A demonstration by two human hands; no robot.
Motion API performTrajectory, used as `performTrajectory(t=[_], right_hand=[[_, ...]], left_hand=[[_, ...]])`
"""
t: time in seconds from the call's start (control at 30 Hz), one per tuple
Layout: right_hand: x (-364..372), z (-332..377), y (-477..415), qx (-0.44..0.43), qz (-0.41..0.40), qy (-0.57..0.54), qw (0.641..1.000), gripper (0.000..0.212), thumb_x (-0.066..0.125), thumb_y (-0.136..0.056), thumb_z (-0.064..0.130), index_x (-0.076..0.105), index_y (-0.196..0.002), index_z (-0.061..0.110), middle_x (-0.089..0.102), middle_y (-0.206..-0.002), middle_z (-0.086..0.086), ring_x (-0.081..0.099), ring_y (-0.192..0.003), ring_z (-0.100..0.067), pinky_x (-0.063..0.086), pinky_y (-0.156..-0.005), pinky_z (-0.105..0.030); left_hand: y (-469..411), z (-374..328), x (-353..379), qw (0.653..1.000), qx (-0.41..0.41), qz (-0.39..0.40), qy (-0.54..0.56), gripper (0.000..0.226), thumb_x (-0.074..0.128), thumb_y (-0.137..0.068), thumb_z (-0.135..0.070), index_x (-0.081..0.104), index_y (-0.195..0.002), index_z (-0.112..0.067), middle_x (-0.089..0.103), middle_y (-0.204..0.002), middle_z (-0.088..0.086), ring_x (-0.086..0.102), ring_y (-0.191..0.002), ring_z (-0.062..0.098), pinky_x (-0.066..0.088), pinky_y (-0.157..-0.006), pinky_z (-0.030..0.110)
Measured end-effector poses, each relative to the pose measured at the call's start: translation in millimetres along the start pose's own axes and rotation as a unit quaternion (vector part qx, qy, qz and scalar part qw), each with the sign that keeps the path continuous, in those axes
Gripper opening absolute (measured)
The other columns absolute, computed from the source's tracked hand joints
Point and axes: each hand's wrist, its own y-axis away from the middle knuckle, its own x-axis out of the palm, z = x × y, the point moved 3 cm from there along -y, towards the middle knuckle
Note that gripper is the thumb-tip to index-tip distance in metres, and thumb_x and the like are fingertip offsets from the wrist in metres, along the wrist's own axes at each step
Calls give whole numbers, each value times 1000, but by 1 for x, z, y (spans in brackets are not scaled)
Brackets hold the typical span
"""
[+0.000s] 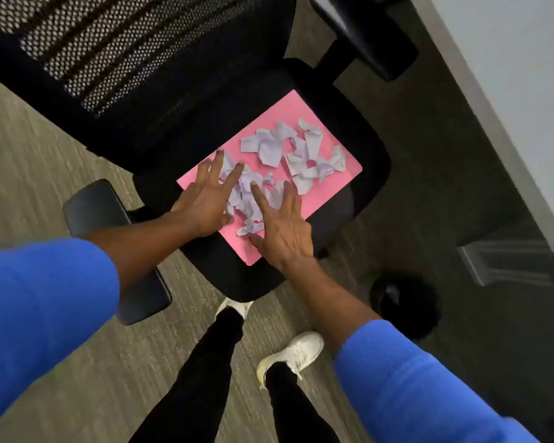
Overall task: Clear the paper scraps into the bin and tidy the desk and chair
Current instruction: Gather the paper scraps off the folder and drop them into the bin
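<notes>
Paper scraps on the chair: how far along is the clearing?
Done: nothing visibly binned; one pale piece may lie in the dark bin on the floor, too blurred to tell. In hand: left hand and right hand lie spread and open around the near scraps on the pink sheet. Left: the far scraps, the sheet, the chair.

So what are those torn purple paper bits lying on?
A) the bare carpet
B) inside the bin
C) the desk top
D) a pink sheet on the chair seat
D: the purple scraps lie scattered on a pink sheet resting on the black chair seat, with both hands spread over the nearer ones.
</notes>
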Motion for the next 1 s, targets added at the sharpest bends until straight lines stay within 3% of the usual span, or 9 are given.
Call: performTrajectory(t=[0.17, 0.33, 0.4, 0.53, 0.63, 0.87, 1.0], right_hand=[[23, 6, -24, -4, -6, 52, 999, 83, 69, -96, 54, 22, -164, 42, 14, -171, -25, 26, -153, -45, 60, -83, -45], [24, 4, -27, -21, -42, 58, 997, 44, 73, -97, 32, 55, -137, 28, 43, -143, -18, 46, -126, -39, 60, -60, -41], [21, 4, -26, -26, -42, 36, 998, 36, 69, -99, 24, 58, -133, 23, 44, -139, -17, 44, -125, -38, 60, -62, -44], [17, 1, -23, -23, -44, -9, 999, 33, 63, -100, 17, 61, -133, 15, 45, -145, -17, 43, -131, -38, 55, -78, -48], [16, -2, -19, -31, -75, -42, 996, 29, 69, -96, 12, 70, -124, 12, 55, -135, -19, 53, -121, -41, 59, -75, -50], [12, -10, -5, -38, -153, -115, 981, 31, 84, -78, 0, 77, -106, 12, 65, -123, -17, 65, -105, -39, 61, -62, -46], [4, -20, 6, -14, -197, -154, 968, 29, 84, -79, 3, 80, -107, 12, 67, -123, -18, 67, -104, -39, 61, -68, -44]], left_hand=[[-7, 13, 19, 1000, 7, -19, 4, 101, 77, -94, -40, 12, -170, -26, 9, -177, 11, 24, -152, 39, 46, -114, 58], [-11, 11, 23, 1000, 10, -20, -17, 84, 75, -95, -37, 32, -164, -15, 32, -167, 14, 39, -142, 39, 48, -109, 56], [-11, 11, 25, 999, 16, -30, 13, 73, 77, -94, -31, 45, -155, -9, 42, -158, 16, 45, -137, 39, 50, -108, 53], [-9, 10, 30, 994, 38, -89, 56, 35, 79, -91, -10, 66, -122, -3, 59, -124, 17, 61, -107, 36, 54, -88, 46], [-7, 10, 29, 986, 20, -128, 105, 14, 75, -88, 2, 69, -100, -1, 64, -106, 18, 65, -89, 37, 52, -74, 45], [8, 3, 19, 972, -30, -163, 164, 4, 70, -88, 3, 67, -90, 1, 63, -96, 16, 64, -82, 35, 50, -69, 44], [23, -3, 17, 966, -63, -180, 173, 6, 70, -88, 2, 64, -89, 2, 61, -94, 18, 63, -78, 38, 49, -68, 45]])
